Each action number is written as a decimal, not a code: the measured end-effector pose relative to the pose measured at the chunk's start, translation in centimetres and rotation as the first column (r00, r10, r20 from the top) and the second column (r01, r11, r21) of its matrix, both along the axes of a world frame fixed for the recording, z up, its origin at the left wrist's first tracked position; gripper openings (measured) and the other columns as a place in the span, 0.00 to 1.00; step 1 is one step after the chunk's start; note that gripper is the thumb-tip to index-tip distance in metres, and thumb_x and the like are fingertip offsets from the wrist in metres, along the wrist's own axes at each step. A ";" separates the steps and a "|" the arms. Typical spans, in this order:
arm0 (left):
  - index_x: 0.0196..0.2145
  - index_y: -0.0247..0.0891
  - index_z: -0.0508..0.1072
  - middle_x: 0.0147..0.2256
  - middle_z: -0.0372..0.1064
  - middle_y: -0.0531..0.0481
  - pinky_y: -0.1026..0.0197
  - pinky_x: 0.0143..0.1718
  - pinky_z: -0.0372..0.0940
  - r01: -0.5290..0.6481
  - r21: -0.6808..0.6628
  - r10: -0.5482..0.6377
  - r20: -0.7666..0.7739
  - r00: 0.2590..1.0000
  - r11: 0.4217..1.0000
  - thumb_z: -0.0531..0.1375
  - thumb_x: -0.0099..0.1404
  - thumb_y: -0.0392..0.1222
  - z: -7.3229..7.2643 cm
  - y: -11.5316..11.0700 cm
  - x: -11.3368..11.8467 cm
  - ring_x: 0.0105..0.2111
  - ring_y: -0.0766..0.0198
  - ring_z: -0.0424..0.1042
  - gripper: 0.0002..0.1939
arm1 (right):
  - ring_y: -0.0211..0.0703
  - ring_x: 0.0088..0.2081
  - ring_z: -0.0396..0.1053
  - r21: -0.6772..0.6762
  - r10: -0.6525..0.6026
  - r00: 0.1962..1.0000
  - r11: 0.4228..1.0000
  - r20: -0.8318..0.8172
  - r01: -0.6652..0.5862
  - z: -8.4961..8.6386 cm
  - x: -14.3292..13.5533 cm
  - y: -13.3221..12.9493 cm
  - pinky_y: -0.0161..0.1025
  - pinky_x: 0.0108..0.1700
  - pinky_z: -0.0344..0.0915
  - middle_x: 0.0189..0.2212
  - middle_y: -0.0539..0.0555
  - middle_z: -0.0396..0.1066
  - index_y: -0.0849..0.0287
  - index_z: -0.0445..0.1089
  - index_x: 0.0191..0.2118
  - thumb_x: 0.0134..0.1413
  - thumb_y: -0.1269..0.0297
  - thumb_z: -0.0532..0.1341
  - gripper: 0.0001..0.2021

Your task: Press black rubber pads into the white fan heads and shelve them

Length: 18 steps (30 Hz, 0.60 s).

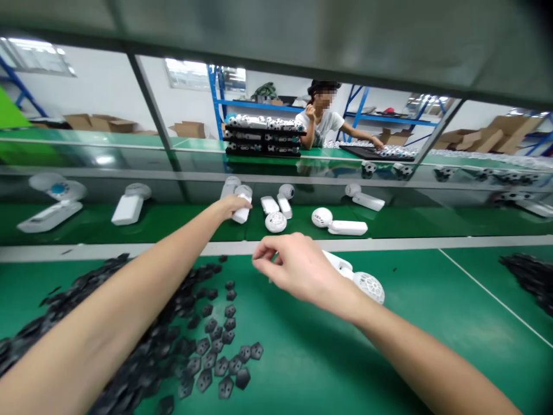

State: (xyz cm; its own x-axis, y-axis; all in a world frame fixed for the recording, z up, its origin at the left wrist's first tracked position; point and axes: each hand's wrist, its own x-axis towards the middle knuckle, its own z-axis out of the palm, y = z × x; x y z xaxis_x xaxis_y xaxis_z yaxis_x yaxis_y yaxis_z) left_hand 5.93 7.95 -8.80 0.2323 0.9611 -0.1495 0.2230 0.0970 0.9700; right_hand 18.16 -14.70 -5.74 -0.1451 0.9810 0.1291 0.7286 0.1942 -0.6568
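My left hand point(233, 206) reaches over to the conveyor and is closed on a white handheld fan point(242, 213) with a rounded head. Another white fan point(228, 185) lies right beside it, partly hidden by the hand. Above the near green table hovers my right hand point(298, 268), fingers curled and thumb drawn in; whether something small is between them is hidden. Behind that hand, a white fan with a latticed round head point(368, 287) lies on the table, partly covered. Loose black pentagon pieces point(221, 366) are scattered between my arms, spreading from a large pile point(142, 346) under my left forearm.
More white fans point(348, 227) lie spaced along the green conveyor point(194, 222). A pale rail point(432, 243) separates it from my table. More black pieces point(529, 279) lie far right. Across the line, a person point(326, 124) works near stacked black trays point(262, 147). A panel hangs overhead.
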 end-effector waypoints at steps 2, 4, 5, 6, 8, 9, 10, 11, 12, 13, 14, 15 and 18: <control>0.52 0.34 0.75 0.48 0.75 0.44 0.53 0.42 0.78 0.019 -0.067 -0.015 0.063 0.998 0.998 0.65 0.75 0.45 0.4 -0.9 -1.5 0.42 0.58 0.78 0.14 | 0.43 0.29 0.76 -0.030 0.041 0.995 0.999 0.090 -0.038 -1.0 0.2 0.7 0.40 0.34 0.62 0.27 0.48 0.80 0.55 0.81 0.36 0.63 0.72 0.65 0.07; 0.47 0.33 0.76 0.42 0.76 0.45 0.56 0.40 0.77 0.034 -0.091 -0.022 0.136 0.991 0.995 0.67 0.73 0.43 1.1 -2.3 -3.0 0.38 0.60 0.77 0.11 | 0.44 0.33 0.78 -0.053 0.123 0.984 0.992 0.125 -0.117 -2.2 0.0 1.3 0.40 0.35 0.63 0.31 0.49 0.82 0.55 0.82 0.37 0.63 0.71 0.67 0.06; 0.43 0.32 0.77 0.39 0.76 0.46 0.56 0.39 0.76 0.033 -0.084 -0.018 0.178 0.984 0.996 0.69 0.70 0.42 1.4 -3.0 -3.7 0.36 0.60 0.77 0.10 | 0.45 0.35 0.78 -0.055 0.161 0.978 0.986 0.132 -0.155 -2.8 -0.4 1.6 0.40 0.36 0.63 0.33 0.50 0.83 0.55 0.83 0.38 0.63 0.70 0.68 0.05; 0.40 0.33 0.77 0.36 0.76 0.46 0.56 0.39 0.76 0.024 -0.071 -0.009 0.214 0.977 0.997 0.72 0.66 0.42 1.7 -3.8 -4.4 0.34 0.60 0.76 0.11 | 0.46 0.37 0.79 -0.053 0.190 0.972 0.981 0.139 -0.184 -3.4 -0.7 1.9 0.40 0.37 0.64 0.35 0.50 0.84 0.55 0.83 0.39 0.64 0.70 0.69 0.04; 0.35 0.34 0.76 0.30 0.74 0.48 0.58 0.35 0.73 -0.012 -0.029 0.019 0.261 0.965 0.999 0.76 0.56 0.41 2.1 -5.3 -5.5 0.29 0.61 0.73 0.15 | 0.48 0.41 0.80 -0.041 0.222 0.961 0.975 0.165 -0.218 -4.4 -1.6 2.2 0.41 0.38 0.65 0.40 0.51 0.84 0.54 0.84 0.41 0.64 0.70 0.69 0.05; 0.33 0.35 0.76 0.28 0.72 0.49 0.60 0.32 0.71 -0.035 -0.004 0.035 0.273 0.962 0.999 0.78 0.51 0.41 2.2 -6.1 -5.9 0.28 0.62 0.72 0.18 | 0.49 0.43 0.80 -0.033 0.233 0.955 0.972 0.182 -0.231 -4.8 -2.0 2.4 0.41 0.39 0.65 0.41 0.51 0.84 0.54 0.84 0.43 0.65 0.70 0.69 0.06; 0.33 0.35 0.76 0.28 0.71 0.50 0.61 0.29 0.68 -0.060 0.022 0.051 0.278 0.959 0.998 0.79 0.48 0.41 2.2 -6.8 -6.3 0.27 0.62 0.71 0.20 | 0.50 0.44 0.80 -0.025 0.243 0.949 0.970 0.203 -0.243 -5.1 -2.3 2.5 0.42 0.40 0.65 0.43 0.51 0.84 0.54 0.84 0.44 0.66 0.70 0.68 0.06; 0.33 0.36 0.76 0.28 0.71 0.51 0.62 0.27 0.66 -0.085 0.046 0.068 0.282 0.957 0.995 0.80 0.46 0.42 2.2 -7.5 -6.7 0.27 0.63 0.70 0.22 | 0.50 0.45 0.80 -0.019 0.252 0.941 0.967 0.226 -0.255 -5.3 -2.5 2.5 0.42 0.40 0.65 0.44 0.52 0.84 0.54 0.83 0.44 0.67 0.70 0.67 0.07; 0.34 0.36 0.75 0.28 0.70 0.52 0.62 0.27 0.64 -0.108 0.067 0.085 0.286 0.955 0.992 0.80 0.45 0.44 2.2 -8.1 -7.0 0.27 0.63 0.70 0.23 | 0.50 0.45 0.80 -0.014 0.261 0.932 0.964 0.252 -0.266 -5.5 -2.7 2.6 0.42 0.40 0.65 0.45 0.52 0.84 0.54 0.83 0.45 0.68 0.71 0.67 0.07; 0.35 0.37 0.75 0.28 0.70 0.52 0.62 0.26 0.64 -0.128 0.081 0.099 0.291 0.952 0.989 0.80 0.45 0.46 2.4 -8.7 -7.3 0.27 0.62 0.70 0.24 | 0.50 0.45 0.80 -0.010 0.272 0.920 0.960 0.281 -0.281 -5.6 -2.8 2.6 0.42 0.40 0.65 0.45 0.52 0.84 0.54 0.83 0.46 0.69 0.70 0.66 0.08; 0.35 0.37 0.75 0.29 0.71 0.52 0.62 0.26 0.64 -0.143 0.094 0.109 0.298 0.948 0.985 0.80 0.46 0.48 2.6 -9.1 -7.6 0.27 0.62 0.70 0.25 | 0.50 0.46 0.79 -0.005 0.285 0.906 0.954 0.313 -0.298 -5.8 -2.8 2.7 0.42 0.40 0.65 0.45 0.53 0.83 0.55 0.82 0.48 0.70 0.70 0.65 0.08; 0.36 0.37 0.76 0.30 0.71 0.51 0.61 0.27 0.64 -0.152 0.110 0.112 0.305 0.946 0.982 0.80 0.47 0.50 2.8 -9.6 -7.8 0.28 0.62 0.70 0.25 | 0.51 0.46 0.79 0.000 0.299 0.889 0.948 0.348 -0.319 -5.8 -2.8 2.8 0.42 0.39 0.65 0.46 0.54 0.83 0.55 0.82 0.49 0.71 0.69 0.65 0.08; 0.38 0.38 0.77 0.33 0.72 0.50 0.60 0.28 0.63 -0.161 0.171 0.105 0.298 0.949 0.972 0.80 0.47 0.52 3.7 -10.4 -8.7 0.30 0.62 0.69 0.27 | 0.53 0.48 0.77 0.017 0.345 0.820 0.918 0.456 -0.396 -5.9 -2.9 3.0 0.42 0.37 0.62 0.47 0.57 0.81 0.57 0.80 0.51 0.72 0.68 0.65 0.08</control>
